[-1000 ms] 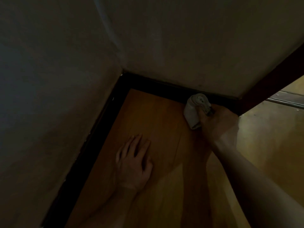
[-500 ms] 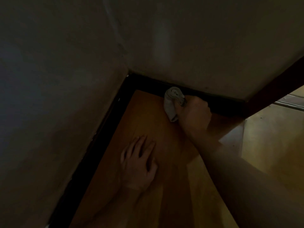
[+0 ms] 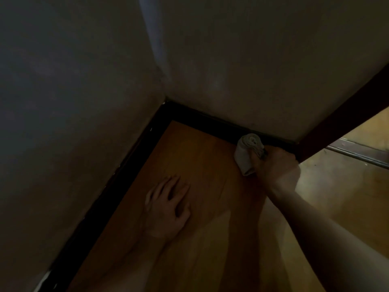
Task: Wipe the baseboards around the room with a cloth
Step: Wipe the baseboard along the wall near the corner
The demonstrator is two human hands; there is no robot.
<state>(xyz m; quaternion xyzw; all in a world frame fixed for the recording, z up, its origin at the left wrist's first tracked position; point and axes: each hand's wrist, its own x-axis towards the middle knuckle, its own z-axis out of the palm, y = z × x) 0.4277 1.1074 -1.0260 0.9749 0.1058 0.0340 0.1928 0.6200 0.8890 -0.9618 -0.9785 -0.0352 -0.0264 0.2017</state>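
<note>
Rightward again goes the wipe: while the left hand [image 3: 168, 209] stays flat, fingers straight, on the wooden floor [image 3: 202, 161], the rolled cloth [image 3: 247, 154], gripped by the right hand [image 3: 277, 171], has left the corner and presses the black baseboard [image 3: 210, 123] near the door frame [image 3: 341, 114]; probably a return stroke.

Walls [image 3: 73, 102] are boxing in the corner, a dark door post [image 3: 336, 114] is blocking the far end of the baseboard [image 3: 202, 121] just beside the right hand [image 3: 277, 171] gripping the cloth [image 3: 246, 154], and the left hand [image 3: 168, 207] is lying flat on the open floor [image 3: 200, 157].
</note>
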